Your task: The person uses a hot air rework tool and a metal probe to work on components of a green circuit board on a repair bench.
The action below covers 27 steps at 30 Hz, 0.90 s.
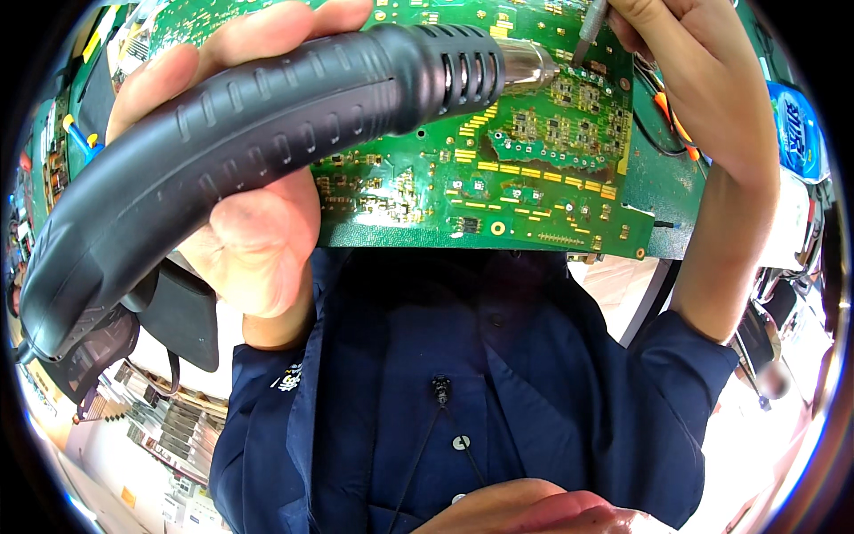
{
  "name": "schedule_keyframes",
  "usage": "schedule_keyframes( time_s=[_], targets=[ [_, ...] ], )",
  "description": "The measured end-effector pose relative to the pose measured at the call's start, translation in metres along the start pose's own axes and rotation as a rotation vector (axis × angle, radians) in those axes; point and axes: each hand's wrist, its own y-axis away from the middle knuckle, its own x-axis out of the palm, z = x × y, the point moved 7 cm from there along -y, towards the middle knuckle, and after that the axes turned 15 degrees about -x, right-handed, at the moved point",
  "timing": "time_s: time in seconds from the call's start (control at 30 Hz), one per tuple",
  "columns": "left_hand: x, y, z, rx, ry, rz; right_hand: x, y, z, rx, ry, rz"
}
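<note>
My left hand (253,236) is wrapped round a black hot-air gun (267,129), which crosses the upper left of the view with its metal nozzle (525,64) over a large green circuit board (418,191). My right hand (680,76), at the upper right, grips a slim grey metal tool (591,34), its lower end at small components beside the nozzle. Whether that end touches them I cannot tell. The board carries gold pads, small chips and a ragged-edged strip (547,156) below the nozzle. The hot-air gun hides part of the board and of my left fingers.
The board lies on a green worktop (658,187). At the right are a blue packet (796,129), black cables and orange-handled tools (676,125). A blue-and-yellow tool (80,138) is at the far left. My torso fills the lower middle.
</note>
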Motion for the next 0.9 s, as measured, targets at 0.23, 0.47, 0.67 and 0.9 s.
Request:
schedule_keyframes(
  time_s=[0.23,0.47,0.67,0.9],
  targets=[
    [-0.003,0.001,0.0,0.008,-0.01,0.015,-0.004,0.004,-0.001,0.071,0.078,-0.04],
    [-0.001,0.0,-0.001,0.005,-0.04,0.006,-0.005,0.005,-0.002,0.049,0.035,-0.055],
    [-0.003,0.002,0.0,0.007,-0.045,-0.01,-0.015,0.013,-0.008,0.102,-0.123,-0.248],
    [-0.002,0.001,0.0,0.044,-0.002,-0.021,-0.029,0.063,0.012,-0.125,-0.024,-0.255]
  ],
)
